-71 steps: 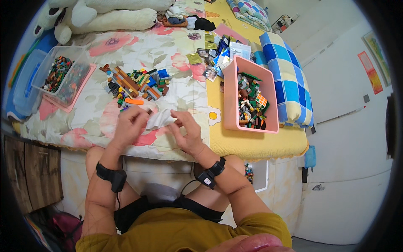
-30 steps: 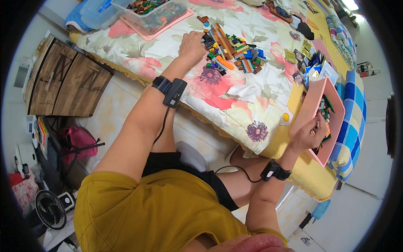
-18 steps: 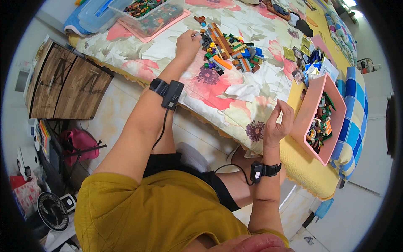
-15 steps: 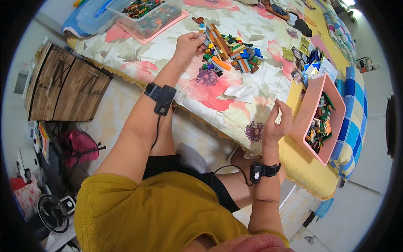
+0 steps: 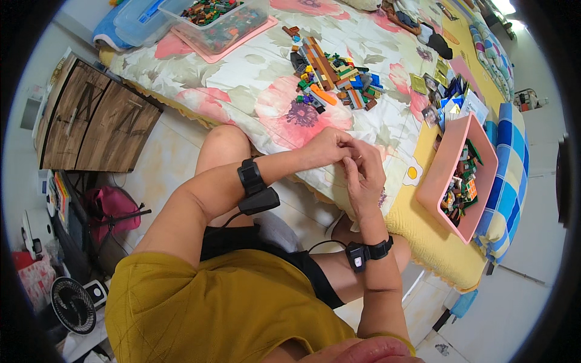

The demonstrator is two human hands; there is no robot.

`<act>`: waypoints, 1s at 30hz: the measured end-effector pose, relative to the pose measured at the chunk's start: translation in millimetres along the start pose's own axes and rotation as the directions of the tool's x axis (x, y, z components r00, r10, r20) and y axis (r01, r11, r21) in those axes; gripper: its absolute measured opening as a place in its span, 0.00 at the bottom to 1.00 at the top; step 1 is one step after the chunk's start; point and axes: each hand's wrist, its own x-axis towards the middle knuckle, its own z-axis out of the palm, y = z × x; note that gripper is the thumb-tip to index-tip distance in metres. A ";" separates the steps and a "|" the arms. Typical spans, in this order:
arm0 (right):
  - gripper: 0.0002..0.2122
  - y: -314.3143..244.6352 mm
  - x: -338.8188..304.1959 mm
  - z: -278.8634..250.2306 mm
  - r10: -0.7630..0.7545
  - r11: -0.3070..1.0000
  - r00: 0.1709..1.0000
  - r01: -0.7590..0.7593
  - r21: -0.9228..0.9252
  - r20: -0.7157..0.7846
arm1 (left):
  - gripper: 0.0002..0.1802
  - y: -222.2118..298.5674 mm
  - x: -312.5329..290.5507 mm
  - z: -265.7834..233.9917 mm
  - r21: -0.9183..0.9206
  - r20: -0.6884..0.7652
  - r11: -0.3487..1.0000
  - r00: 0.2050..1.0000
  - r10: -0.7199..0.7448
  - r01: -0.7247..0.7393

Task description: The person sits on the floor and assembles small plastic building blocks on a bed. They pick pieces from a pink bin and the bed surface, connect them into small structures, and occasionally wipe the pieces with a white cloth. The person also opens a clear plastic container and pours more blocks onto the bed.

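My left hand (image 5: 324,147) and my right hand (image 5: 365,175) meet fingertip to fingertip over the near edge of the floral bedspread (image 5: 266,103). The fingers of both are pinched together. Whatever lies between them is hidden and too small to make out. A loose pile of coloured toy bricks (image 5: 331,77) lies on the bedspread beyond my hands. To the right stands a pink tray (image 5: 445,169), tilted, with more bricks in it. Each wrist carries a black band.
A clear bin of bricks on a pink lid (image 5: 221,21) and a blue box (image 5: 130,21) sit at the far left of the bed. Leaflets (image 5: 452,103) and a blue checked pillow (image 5: 514,175) lie right. A wooden cabinet (image 5: 97,118), pink bag (image 5: 112,206) and fan (image 5: 72,302) stand left.
My left hand has come back from the brick pile and my right hand from the pink tray. They now touch at the bed's edge. The view has shifted slightly.
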 end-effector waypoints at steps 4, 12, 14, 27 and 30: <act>0.14 8.1 -3.0 2.7 -0.097 0.987 0.995 0.100 -0.129 0.026 | 0.14 -4.7 0.9 -8.4 -0.155 0.056 0.981 0.993 -0.108 0.115; 0.15 31.0 -8.5 10.3 -0.041 0.972 0.997 0.025 -0.234 -0.064 | 0.13 -0.7 3.2 -7.0 -0.276 0.049 0.944 0.983 -0.175 0.182; 0.15 37.1 -8.1 10.4 -0.096 0.958 0.991 0.067 -0.278 -0.093 | 0.14 3.1 4.5 -8.8 -0.310 0.060 0.922 0.972 -0.225 0.233; 0.09 57.5 3.4 -7.4 -0.022 0.969 0.980 -0.028 -0.245 -0.200 | 0.18 9.3 9.3 -14.7 -0.445 0.102 0.841 0.950 -0.295 0.309; 0.08 67.0 11.3 -37.8 0.000 0.916 0.938 -0.140 -0.377 -0.348 | 0.18 13.7 9.2 -14.6 -0.399 0.101 0.861 0.948 -0.301 0.316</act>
